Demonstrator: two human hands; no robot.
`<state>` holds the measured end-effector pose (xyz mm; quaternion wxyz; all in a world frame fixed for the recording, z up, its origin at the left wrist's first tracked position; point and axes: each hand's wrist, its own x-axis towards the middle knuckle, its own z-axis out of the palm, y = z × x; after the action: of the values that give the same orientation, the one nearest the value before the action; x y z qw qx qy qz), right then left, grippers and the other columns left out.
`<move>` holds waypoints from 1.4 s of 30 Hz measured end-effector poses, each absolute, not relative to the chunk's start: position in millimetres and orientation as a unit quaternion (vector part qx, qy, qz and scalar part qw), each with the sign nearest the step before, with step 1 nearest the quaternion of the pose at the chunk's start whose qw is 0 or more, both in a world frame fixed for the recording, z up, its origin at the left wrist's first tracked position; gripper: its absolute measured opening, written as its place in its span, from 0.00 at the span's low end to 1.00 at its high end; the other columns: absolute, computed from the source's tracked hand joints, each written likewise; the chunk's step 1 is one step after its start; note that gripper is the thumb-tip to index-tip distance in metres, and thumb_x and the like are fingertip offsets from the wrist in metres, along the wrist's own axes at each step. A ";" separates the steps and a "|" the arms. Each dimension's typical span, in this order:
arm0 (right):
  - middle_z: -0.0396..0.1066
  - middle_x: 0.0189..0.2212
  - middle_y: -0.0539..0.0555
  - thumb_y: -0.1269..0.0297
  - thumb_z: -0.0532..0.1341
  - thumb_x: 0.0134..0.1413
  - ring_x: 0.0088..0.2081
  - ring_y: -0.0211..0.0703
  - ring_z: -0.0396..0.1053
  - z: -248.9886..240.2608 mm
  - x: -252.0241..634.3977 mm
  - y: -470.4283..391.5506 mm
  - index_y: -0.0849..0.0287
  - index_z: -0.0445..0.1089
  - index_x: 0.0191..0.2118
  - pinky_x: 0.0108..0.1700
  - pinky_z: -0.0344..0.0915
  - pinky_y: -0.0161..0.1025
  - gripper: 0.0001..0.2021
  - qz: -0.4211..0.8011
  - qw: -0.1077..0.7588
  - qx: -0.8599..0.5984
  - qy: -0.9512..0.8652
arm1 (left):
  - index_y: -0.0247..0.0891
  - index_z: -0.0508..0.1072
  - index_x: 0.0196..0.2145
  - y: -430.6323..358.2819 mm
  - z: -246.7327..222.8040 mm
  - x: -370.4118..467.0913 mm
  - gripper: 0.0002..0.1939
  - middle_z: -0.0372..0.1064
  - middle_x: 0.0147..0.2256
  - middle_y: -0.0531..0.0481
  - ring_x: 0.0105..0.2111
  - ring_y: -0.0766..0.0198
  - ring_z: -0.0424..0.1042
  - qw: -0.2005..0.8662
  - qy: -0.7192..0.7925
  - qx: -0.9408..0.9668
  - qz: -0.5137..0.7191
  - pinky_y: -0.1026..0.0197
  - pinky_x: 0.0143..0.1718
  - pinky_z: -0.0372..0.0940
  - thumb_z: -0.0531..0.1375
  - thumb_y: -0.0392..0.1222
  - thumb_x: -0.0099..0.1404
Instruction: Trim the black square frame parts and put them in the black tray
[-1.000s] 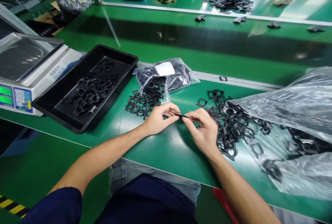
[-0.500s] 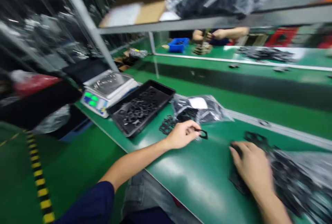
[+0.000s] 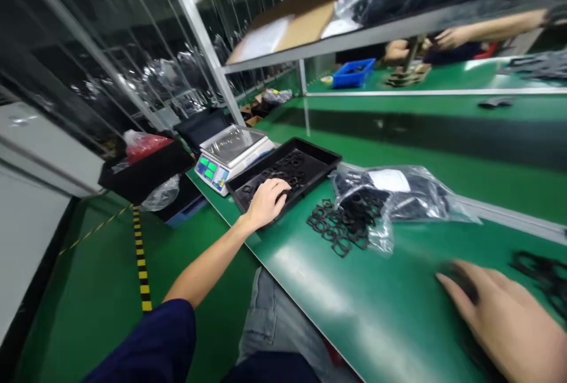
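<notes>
My left hand [image 3: 264, 203] is over the near edge of a black tray [image 3: 325, 165], its fingers loosely curved and a gap showing between thumb and fingertips. No part shows clearly in its grip. Small black ring-shaped parts [image 3: 292, 164] lie in the tray. At the lower right, my right hand [image 3: 505, 312] is closed around a black part [image 3: 463, 281], blurred by motion. Between the hands, a pile of black ring-shaped parts [image 3: 330, 226] lies on the green table [image 3: 354, 306], beside a clear plastic bag [image 3: 407, 191] of black parts with a white label.
A white scale [image 3: 225, 161] with a lit green display stands left of the tray. More black parts [image 3: 543, 273] lie at the right. A shelf [image 3: 305, 46] crosses above. Beyond it are a blue bin [image 3: 353, 73] and another person's hands [image 3: 452, 37].
My left hand has moved left from the loose pile to the tray; the black ring in its fingers no longer shows. The view has turned left. My right hand still holds a black part.
</notes>
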<state>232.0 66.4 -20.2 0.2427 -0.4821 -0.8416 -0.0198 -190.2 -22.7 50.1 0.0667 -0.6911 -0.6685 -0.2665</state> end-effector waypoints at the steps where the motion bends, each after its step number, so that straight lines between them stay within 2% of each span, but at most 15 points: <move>1: 0.76 0.34 0.67 0.46 0.53 0.65 0.36 0.60 0.75 -8.9 226.2 56.6 0.55 0.75 0.41 0.37 0.72 0.50 0.20 -0.003 0.229 -0.476 -0.849 | 0.37 0.74 0.47 -27.1 44.6 -177.3 0.11 0.73 0.50 0.41 0.51 0.54 0.70 0.052 -0.640 -0.721 -0.260 0.49 0.55 0.65 0.55 0.35 0.69; 4: 0.74 0.41 0.65 0.43 0.51 0.66 0.37 0.56 0.76 11.3 215.0 36.8 0.56 0.76 0.47 0.37 0.72 0.48 0.25 0.072 0.191 -0.450 -0.870 | 0.39 0.75 0.46 -36.7 33.7 -140.9 0.10 0.74 0.47 0.43 0.48 0.56 0.71 -0.022 -0.560 -0.801 -0.210 0.52 0.52 0.65 0.55 0.40 0.72; 8: 0.71 0.46 0.62 0.44 0.55 0.63 0.38 0.52 0.76 13.5 218.2 29.1 0.57 0.75 0.52 0.40 0.73 0.46 0.25 0.150 0.170 -0.417 -0.880 | 0.40 0.73 0.50 -38.2 27.6 -114.4 0.12 0.72 0.47 0.44 0.46 0.55 0.71 -0.078 -0.524 -0.840 -0.113 0.54 0.49 0.65 0.58 0.41 0.70; 12: 0.73 0.40 0.59 0.50 0.56 0.64 0.32 0.49 0.74 7.8 221.2 29.7 0.56 0.75 0.47 0.35 0.71 0.45 0.18 0.181 0.165 -0.416 -0.876 | 0.38 0.72 0.51 -32.8 28.5 -102.2 0.13 0.70 0.47 0.43 0.45 0.55 0.70 -0.065 -0.549 -0.829 -0.080 0.53 0.48 0.65 0.58 0.42 0.71; 16: 0.73 0.36 0.57 0.52 0.59 0.63 0.27 0.46 0.71 4.5 215.5 27.7 0.56 0.75 0.41 0.32 0.68 0.43 0.14 0.173 0.190 -0.443 -0.859 | 0.39 0.69 0.54 -24.6 31.9 -86.8 0.15 0.69 0.49 0.43 0.47 0.56 0.70 -0.052 -0.558 -0.825 -0.067 0.54 0.48 0.65 0.57 0.44 0.72; 18: 0.72 0.35 0.56 0.55 0.60 0.62 0.28 0.46 0.71 5.8 212.2 24.9 0.56 0.74 0.40 0.32 0.67 0.42 0.11 0.169 0.195 -0.449 -0.856 | 0.39 0.70 0.51 -21.7 33.2 -80.0 0.13 0.70 0.47 0.44 0.46 0.55 0.70 -0.054 -0.555 -0.829 -0.052 0.55 0.46 0.65 0.59 0.43 0.71; 21: 0.71 0.31 0.55 0.62 0.62 0.59 0.29 0.46 0.70 8.4 208.0 20.6 0.57 0.73 0.38 0.33 0.66 0.40 0.05 0.188 0.189 -0.442 -0.856 | 0.38 0.71 0.41 -20.8 33.7 -75.8 0.05 0.71 0.42 0.46 0.43 0.56 0.69 -0.051 -0.547 -0.834 -0.053 0.56 0.43 0.64 0.61 0.41 0.69; 25: 0.71 0.31 0.54 0.66 0.63 0.58 0.31 0.47 0.71 10.1 206.9 16.6 0.57 0.72 0.39 0.35 0.66 0.41 0.04 0.211 0.180 -0.454 -0.847 | 0.38 0.69 0.34 -20.9 36.5 -71.3 0.04 0.71 0.34 0.49 0.36 0.60 0.68 -0.060 -0.520 -0.844 -0.117 0.59 0.38 0.61 0.59 0.38 0.69; 30: 0.72 0.39 0.57 0.66 0.67 0.54 0.38 0.50 0.72 19.0 217.3 13.3 0.57 0.70 0.50 0.41 0.69 0.44 0.17 0.212 0.178 -0.456 -0.846 | 0.37 0.71 0.35 -6.3 43.5 -37.4 0.04 0.68 0.28 0.55 0.26 0.69 0.64 -0.161 -0.440 -0.832 -0.297 0.65 0.30 0.59 0.59 0.38 0.70; 34: 0.71 0.40 0.56 0.65 0.68 0.53 0.42 0.52 0.72 25.1 222.0 11.2 0.55 0.70 0.43 0.45 0.69 0.45 0.11 0.205 0.171 -0.451 -0.851 | 0.36 0.71 0.33 10.1 27.6 -3.6 0.07 0.67 0.26 0.55 0.23 0.70 0.63 -0.180 -0.385 -0.799 -0.425 0.66 0.29 0.59 0.59 0.39 0.70; 39: 0.70 0.32 0.52 0.70 0.67 0.54 0.33 0.46 0.69 21.2 214.2 7.9 0.55 0.65 0.35 0.37 0.65 0.40 0.09 0.219 0.205 -0.473 -0.829 | 0.36 0.73 0.33 3.0 -3.7 7.1 0.09 0.69 0.25 0.53 0.24 0.70 0.64 -0.180 -0.349 -0.794 -0.465 0.65 0.30 0.60 0.58 0.42 0.71; 42: 0.69 0.27 0.51 0.69 0.64 0.58 0.31 0.45 0.67 22.8 208.6 3.8 0.55 0.66 0.31 0.34 0.63 0.39 0.07 0.223 0.256 -0.466 -0.817 | 0.36 0.74 0.33 -6.8 -6.7 4.4 0.09 0.68 0.25 0.54 0.24 0.70 0.64 -0.266 -0.360 -0.758 -0.474 0.66 0.29 0.60 0.60 0.42 0.69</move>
<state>208.6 3.8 22.8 0.2556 -0.4657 -0.8174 0.2226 4.4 -6.8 -6.7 -0.2659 -0.7579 -0.3603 -0.4744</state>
